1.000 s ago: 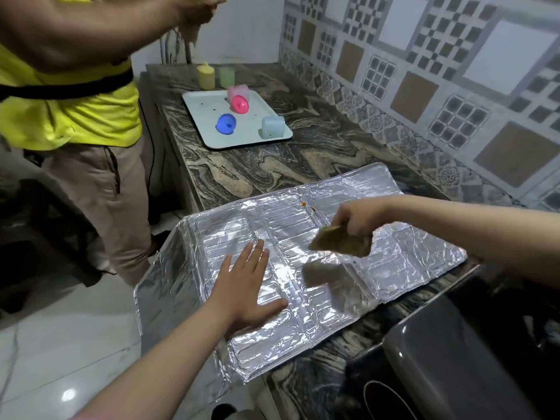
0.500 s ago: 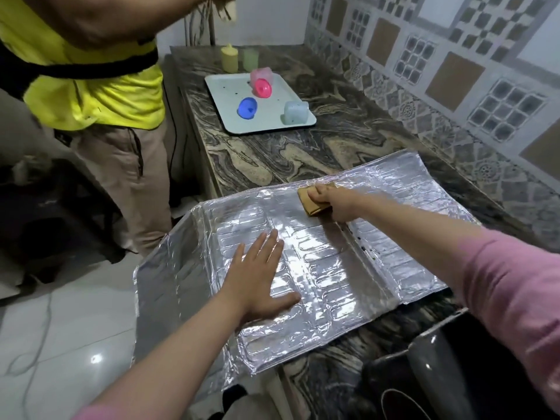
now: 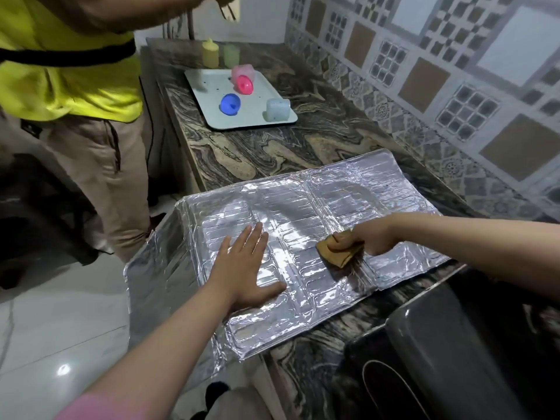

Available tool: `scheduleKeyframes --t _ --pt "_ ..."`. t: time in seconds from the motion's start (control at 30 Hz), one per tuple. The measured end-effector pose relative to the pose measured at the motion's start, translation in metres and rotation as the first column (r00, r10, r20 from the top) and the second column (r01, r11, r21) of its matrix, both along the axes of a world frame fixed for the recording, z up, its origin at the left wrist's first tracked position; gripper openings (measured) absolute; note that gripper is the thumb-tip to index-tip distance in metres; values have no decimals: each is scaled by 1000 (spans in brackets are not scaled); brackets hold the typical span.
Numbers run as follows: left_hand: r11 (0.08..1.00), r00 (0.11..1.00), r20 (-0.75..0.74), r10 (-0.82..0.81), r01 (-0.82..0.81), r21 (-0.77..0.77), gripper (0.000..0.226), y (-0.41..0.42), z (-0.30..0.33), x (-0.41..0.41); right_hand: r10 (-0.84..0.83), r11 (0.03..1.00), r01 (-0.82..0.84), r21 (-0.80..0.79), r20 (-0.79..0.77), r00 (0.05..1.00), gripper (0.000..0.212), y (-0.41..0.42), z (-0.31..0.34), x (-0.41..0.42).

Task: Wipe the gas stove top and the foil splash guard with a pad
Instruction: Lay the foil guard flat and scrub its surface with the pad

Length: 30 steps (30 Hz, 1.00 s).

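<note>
The foil splash guard (image 3: 318,213) lies flat on the marbled counter (image 3: 272,153), its left panel hanging over the edge, and the brown pad (image 3: 338,253) sits on its middle-right part, gripped by the right hand (image 3: 368,236). The left hand (image 3: 245,268) is spread wide, palm down on the foil beside it. Beyond stands a tray (image 3: 212,95) of coloured cups and another person in a yellow shirt (image 3: 69,80); the dark shape at lower right is probably the gas stove (image 3: 439,353).
</note>
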<state>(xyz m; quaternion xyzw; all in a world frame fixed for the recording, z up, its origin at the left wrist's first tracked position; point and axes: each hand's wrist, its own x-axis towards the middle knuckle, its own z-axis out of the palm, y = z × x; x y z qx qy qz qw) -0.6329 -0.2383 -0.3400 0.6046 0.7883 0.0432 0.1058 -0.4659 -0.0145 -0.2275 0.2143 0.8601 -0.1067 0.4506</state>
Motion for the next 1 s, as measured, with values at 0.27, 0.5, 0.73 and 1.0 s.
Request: scheduleKeyframes --t 0.27,0.5,0.73,1.0 --pt "1000 1000 -20 -20 20 -18 123 0 1 1 -26 999 32 -34 152 988 80 -7 7 29" --pt "997 999 -38 -38 36 -63 126 -8 3 -3 -181 982 184 -29 95 979 56 -15 38 3" --pt "994 998 -51 -41 35 -99 127 -29 8 -15 -178 971 225 77 -392 903 43 8 62 -73" --pt "984 992 -118 -48 27 -175 133 -24 24 -13 67 943 52 330 -341 938 55 1 -29 -116"
